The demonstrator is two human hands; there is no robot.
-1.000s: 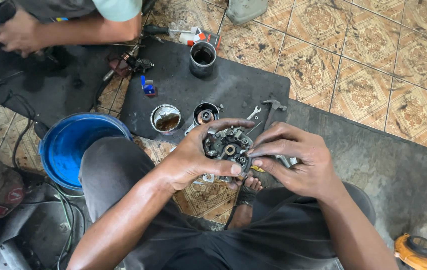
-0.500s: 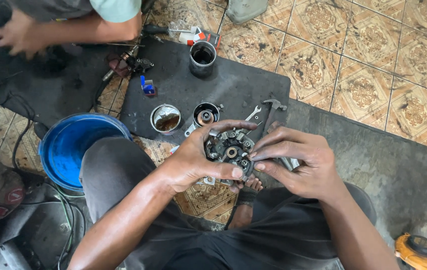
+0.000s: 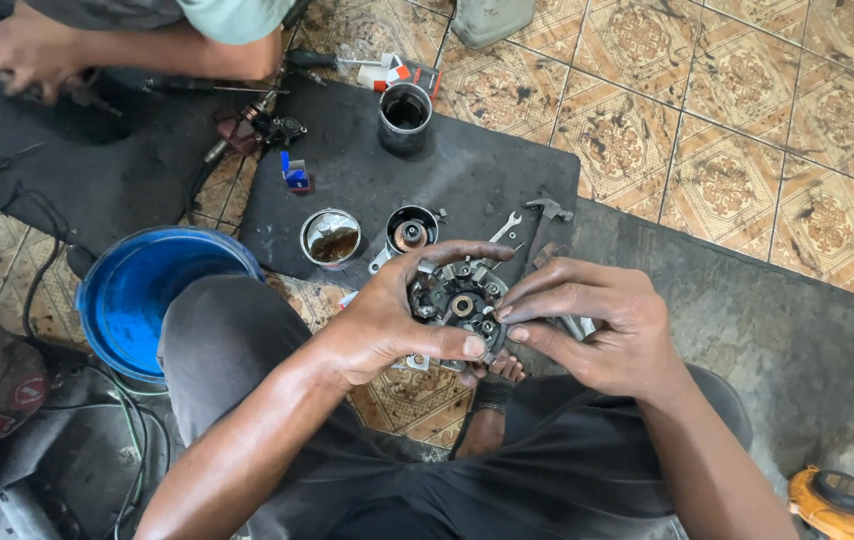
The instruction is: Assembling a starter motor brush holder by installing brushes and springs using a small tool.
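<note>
Left hand [image 3: 382,325] is clamped on a round metal part [image 3: 459,305], thumb across its lower rim and fingers curled over the top edge. Right hand [image 3: 602,330] meets the part from the other side, fingertips [image 3: 507,312] pinched together at its right rim; whether they grip a small piece there cannot be told. The part is held above the person's knees, just over the near edge of the black rubber mat [image 3: 447,170].

Room around the hands: open grey concrete to the right, patterned floor tiles [image 3: 747,120] beyond. To the left a blue plastic bucket [image 3: 152,295] sits just beside the left knee. Directly ahead on the mat, close to the part: an open tin [image 3: 331,238] with brown contents, a small metal cylinder [image 3: 411,229], a spanner [image 3: 505,228] and a hammer [image 3: 544,222]. A dark cylindrical housing [image 3: 405,116] stands well apart, near the mat's far edge.

The part is greasy, dark, with several blocks set around a central hole. A second person's hand [image 3: 7,50] works at top left.
</note>
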